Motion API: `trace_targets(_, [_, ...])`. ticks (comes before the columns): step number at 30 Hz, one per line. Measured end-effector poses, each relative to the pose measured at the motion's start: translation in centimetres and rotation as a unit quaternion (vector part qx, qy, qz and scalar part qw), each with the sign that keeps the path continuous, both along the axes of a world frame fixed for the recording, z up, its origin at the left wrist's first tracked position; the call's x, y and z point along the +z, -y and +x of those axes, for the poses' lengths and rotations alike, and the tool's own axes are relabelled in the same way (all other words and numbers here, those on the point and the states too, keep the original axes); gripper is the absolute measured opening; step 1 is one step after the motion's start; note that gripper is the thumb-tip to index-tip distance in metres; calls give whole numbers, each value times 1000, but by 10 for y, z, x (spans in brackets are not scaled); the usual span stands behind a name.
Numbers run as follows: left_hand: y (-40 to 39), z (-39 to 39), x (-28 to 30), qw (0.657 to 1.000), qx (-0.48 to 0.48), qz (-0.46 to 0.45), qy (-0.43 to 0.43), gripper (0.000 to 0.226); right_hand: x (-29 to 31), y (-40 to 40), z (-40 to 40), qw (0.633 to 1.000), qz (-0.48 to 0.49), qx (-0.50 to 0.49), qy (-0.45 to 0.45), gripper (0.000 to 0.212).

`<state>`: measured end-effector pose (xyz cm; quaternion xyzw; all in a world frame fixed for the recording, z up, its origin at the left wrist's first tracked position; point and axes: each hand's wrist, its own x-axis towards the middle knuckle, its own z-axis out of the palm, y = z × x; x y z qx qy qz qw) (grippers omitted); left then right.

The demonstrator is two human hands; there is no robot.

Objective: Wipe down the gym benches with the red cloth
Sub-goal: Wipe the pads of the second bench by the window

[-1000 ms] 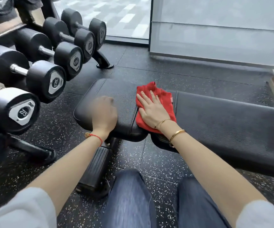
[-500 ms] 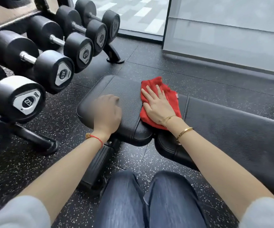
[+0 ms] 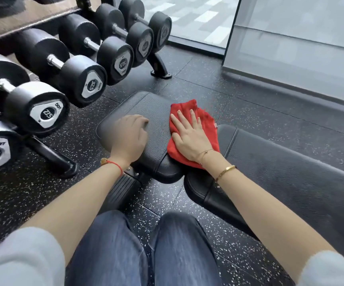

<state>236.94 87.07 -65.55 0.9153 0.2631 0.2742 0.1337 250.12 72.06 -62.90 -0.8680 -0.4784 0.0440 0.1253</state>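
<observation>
A black padded gym bench lies across the view: its small seat pad (image 3: 146, 108) sits in the middle and its long back pad (image 3: 291, 162) runs off to the right. The red cloth (image 3: 206, 124) lies on the right end of the seat pad, beside the gap between the pads. My right hand (image 3: 189, 135) is pressed flat on the cloth with fingers spread. My left hand (image 3: 130, 135) rests on the left part of the seat pad, fingers curled loosely, holding nothing.
A rack of black dumbbells (image 3: 49, 112) fills the left side, its foot (image 3: 158, 69) close to the bench. Speckled black rubber floor (image 3: 239, 96) lies around. A glass wall (image 3: 291, 38) stands behind. My knees in jeans (image 3: 146, 248) are below the bench.
My right hand has slid the cloth a little towards the far edge of the seat pad. The view has shifted, so the rack shows more. My left hand stays on the pad.
</observation>
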Motion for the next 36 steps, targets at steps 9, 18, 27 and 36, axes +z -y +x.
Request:
trace_targets(9, [7, -4, 9, 1000, -8, 2, -23, 40, -2, 16, -6, 998, 15, 58, -13, 59])
trace_targets(18, [2, -6, 6, 1000, -17, 0, 5, 41, -1, -22, -13, 998, 13, 62, 19, 59])
trace_targets(27, [3, -4, 2, 1000, 2, 2, 15, 37, 1, -28, 20, 1000, 2, 16, -10, 57])
trace_targets(36, [1, -3, 4, 1000, 5, 12, 7, 40, 0, -31, -7, 993, 10, 118, 11, 60])
